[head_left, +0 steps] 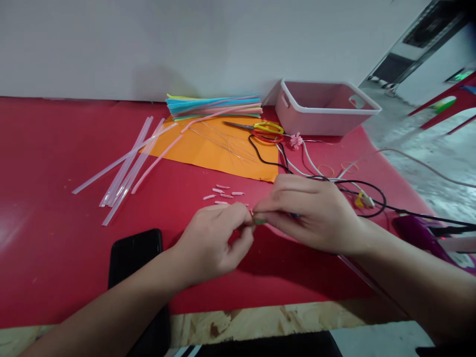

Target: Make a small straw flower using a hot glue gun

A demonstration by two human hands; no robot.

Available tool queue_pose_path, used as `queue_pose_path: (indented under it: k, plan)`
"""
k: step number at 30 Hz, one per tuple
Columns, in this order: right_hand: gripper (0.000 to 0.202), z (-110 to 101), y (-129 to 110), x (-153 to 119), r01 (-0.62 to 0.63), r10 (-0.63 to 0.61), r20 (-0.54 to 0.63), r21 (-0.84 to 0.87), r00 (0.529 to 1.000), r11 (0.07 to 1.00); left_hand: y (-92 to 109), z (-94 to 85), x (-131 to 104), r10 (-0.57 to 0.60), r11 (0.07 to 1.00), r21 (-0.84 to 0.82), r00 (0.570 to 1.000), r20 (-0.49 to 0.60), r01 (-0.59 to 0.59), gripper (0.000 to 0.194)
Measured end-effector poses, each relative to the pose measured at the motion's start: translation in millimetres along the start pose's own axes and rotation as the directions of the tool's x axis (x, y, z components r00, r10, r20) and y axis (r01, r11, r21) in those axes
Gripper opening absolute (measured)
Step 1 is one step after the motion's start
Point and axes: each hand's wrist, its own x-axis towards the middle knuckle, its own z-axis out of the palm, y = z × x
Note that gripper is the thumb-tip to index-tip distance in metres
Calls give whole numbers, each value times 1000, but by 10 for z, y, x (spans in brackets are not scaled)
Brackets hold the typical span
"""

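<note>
My left hand (219, 238) is closed in a pinch, its thumb and forefinger meeting the fingertips of my right hand (308, 210). The right fingers are pressed together too, on a small green piece (260, 222) that shows between the hands. What the left fingertips grip is too small to make out. Several short pink pieces (222, 195) lie on the red table (67, 248) just beyond the hands. A pink strip (159, 157) and a bundle of coloured strips (211, 106) lie farther back.
Clear plastic sticks (126, 173) lie at the left, near a black phone (136, 253). Orange paper (219, 153) sits under scissors (267, 130) and thin wires. A pink basket (316, 116) stands behind. Cables (383, 198), a pink flower piece (296, 141) and a purple device (420, 235) are at the right.
</note>
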Motion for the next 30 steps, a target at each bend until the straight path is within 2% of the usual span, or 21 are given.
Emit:
queue_pose_path:
  k: [4,6,8,11,15,18,20,22,25,28,30]
  plan:
    - [7,-16,133,23,-159,136,96,294,986,943,15,-5,-13,33,989,-144,999,-7,-34,13]
    - [7,-2,183,23,-230,179,157,424,971,876,37,-10,-21,12,982,-187,999,-30,-17,13]
    - [7,28,193,16,-261,203,170,480,964,837,63,-19,-28,-40,981,-193,997,-68,26,13]
    - [10,91,128,-1,-242,222,97,410,970,880,87,-27,-33,-153,976,-177,980,-127,129,12]
    - [10,153,-26,-32,-146,156,-35,201,987,969,64,-4,-30,-256,961,-162,945,-202,225,10]
    - [15,163,-99,-66,-74,71,-65,-40,995,996,24,18,-16,-247,967,-120,949,-198,227,9]
    - [18,157,-104,-86,-3,-11,-73,-179,997,984,4,19,-2,-208,977,-79,968,-141,198,9]
    - [17,145,-79,-94,79,-98,-65,-246,993,966,-6,10,11,-163,986,-52,984,-76,159,12]
    - [12,112,-21,-73,106,-125,-77,-215,989,971,-12,-2,16,-119,992,-40,993,-22,119,15]
    - [7,55,9,-24,-43,41,-49,-25,998,999,-22,9,-2,-88,996,10,996,12,88,15]
    - [8,10,11,10,-186,181,48,138,982,973,-29,27,-19,-56,997,57,998,32,54,15]
